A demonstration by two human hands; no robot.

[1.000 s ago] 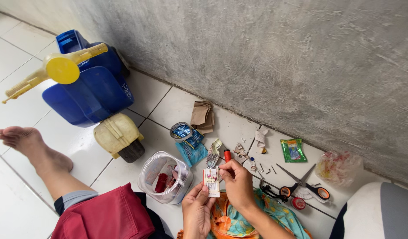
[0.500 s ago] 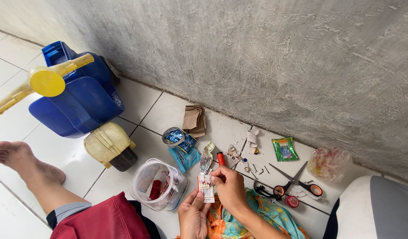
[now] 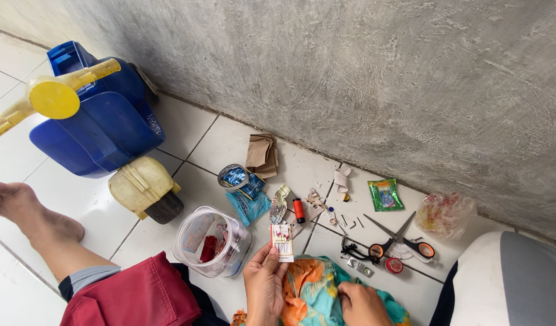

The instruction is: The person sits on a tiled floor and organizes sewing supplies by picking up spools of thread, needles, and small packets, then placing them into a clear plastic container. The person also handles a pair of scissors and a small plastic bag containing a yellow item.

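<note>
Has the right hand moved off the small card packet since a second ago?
Yes. The right hand has dropped away from the card packet, toward the person, onto the patterned cloth; only the left hand holds the packet, near the red spool.

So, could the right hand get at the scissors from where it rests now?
Probably yes. The right hand rests on the colourful cloth, and the scissors lie open on the tiles just beyond, with only small bits between. The left hand holds a small card.
</note>
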